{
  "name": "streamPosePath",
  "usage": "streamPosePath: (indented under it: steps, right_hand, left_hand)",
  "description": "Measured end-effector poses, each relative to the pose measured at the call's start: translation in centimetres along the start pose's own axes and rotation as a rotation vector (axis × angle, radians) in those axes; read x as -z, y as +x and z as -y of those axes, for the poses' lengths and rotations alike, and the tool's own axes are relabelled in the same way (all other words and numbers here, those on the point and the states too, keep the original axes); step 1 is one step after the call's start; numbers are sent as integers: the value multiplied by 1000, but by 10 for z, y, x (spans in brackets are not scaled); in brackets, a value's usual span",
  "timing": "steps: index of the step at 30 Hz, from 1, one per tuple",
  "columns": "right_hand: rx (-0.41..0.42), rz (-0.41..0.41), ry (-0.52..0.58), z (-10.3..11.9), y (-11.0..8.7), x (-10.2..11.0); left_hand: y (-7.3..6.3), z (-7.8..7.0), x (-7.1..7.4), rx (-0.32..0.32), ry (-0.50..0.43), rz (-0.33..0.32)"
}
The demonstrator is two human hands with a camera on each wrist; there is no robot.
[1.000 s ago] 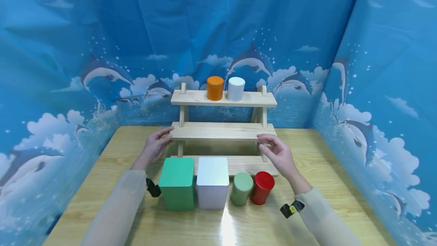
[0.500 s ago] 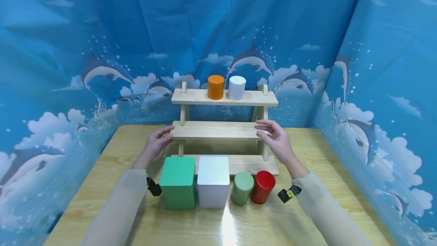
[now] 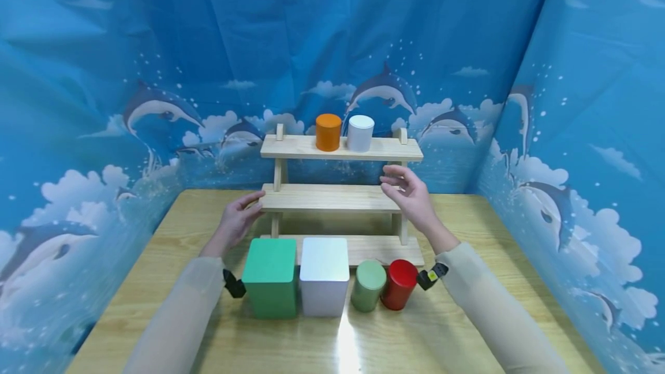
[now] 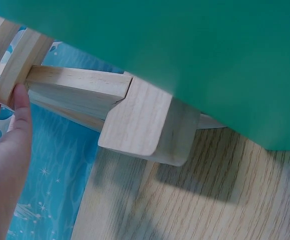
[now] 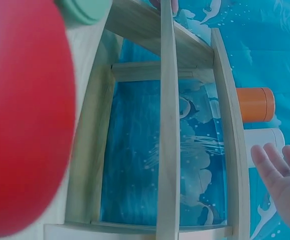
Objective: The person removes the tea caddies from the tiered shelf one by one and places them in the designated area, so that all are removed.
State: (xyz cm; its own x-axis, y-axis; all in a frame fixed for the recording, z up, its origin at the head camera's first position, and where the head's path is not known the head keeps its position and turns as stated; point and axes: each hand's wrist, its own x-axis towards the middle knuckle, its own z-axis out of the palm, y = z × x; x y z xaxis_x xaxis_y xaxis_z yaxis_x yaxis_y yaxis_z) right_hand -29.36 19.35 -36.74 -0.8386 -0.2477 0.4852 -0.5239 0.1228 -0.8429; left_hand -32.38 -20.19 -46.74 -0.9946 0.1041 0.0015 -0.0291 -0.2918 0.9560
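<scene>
A three-tier wooden display stand [image 3: 332, 198] is near the back of the table. At the left end of its middle shelf my left hand [image 3: 239, 223] pinches the board's edge between thumb and fingers, as the left wrist view shows. My right hand [image 3: 414, 199] is by the right side of the stand, fingers extended and slightly bent, holding nothing. On the top shelf stand an orange canister [image 3: 328, 133] and a white canister [image 3: 360, 134], side by side. In the right wrist view my right fingertips appear close to the white canister [image 5: 265, 142]; contact cannot be told.
Before the stand, in a row on the wooden table [image 3: 291, 348], are a green box [image 3: 270, 279], a white box [image 3: 324, 276], a light green canister [image 3: 368, 286] and a red canister [image 3: 399, 285]. A blue dolphin-print curtain [image 3: 234, 45] surrounds the table behind and at the sides.
My right hand has risen and shifted leftward from beside the middle shelf toward the top shelf. The left hand stays on the middle shelf's end.
</scene>
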Motion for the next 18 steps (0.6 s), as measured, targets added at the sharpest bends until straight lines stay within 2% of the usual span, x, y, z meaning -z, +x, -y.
streamPosePath:
  steps: [4, 8, 15, 18]
  right_hand:
    - [-11, -15, -14, 15, 5, -4]
    - [-32, -27, -77, 25, 10, -7]
    - [-48, -40, -97, 27, 23, -9]
    - [-44, -57, -82, 16, 33, -4]
  left_hand:
    - [0, 0, 0, -5, 21, -3]
    - [0, 1, 1, -9, 37, -4]
    - [-1, -1, 1, -1, 16, 5]
    - [-1, -2, 0, 0, 15, 1]
